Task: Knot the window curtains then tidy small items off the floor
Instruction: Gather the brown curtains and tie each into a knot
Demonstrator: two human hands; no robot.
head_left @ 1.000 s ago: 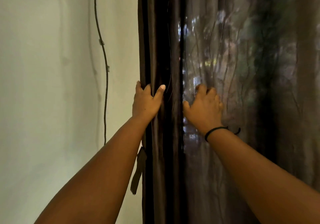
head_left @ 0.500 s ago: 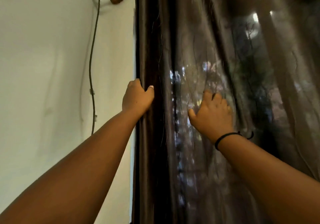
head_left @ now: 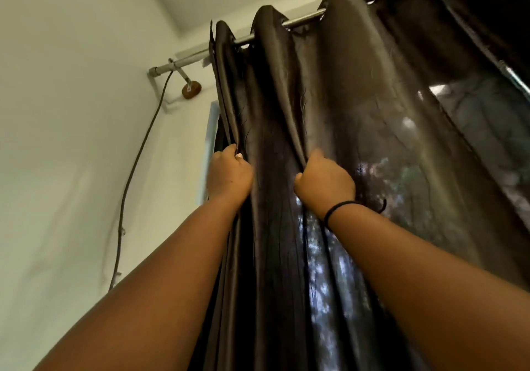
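Overhead, both hands' grip on curtain (head_left: 329, 118)

View tilts way up compared to a second ago, so the silver metal curtain rod (head_left: 304, 18) and its round brown wall mount (head_left: 191, 90) now show. The left hand (head_left: 229, 173) goes from flat with thumb out to a fist bunching the dark brown satin curtain (head_left: 358, 106) edge. The right hand (head_left: 325, 184) now grips a fold instead of pressing on it.
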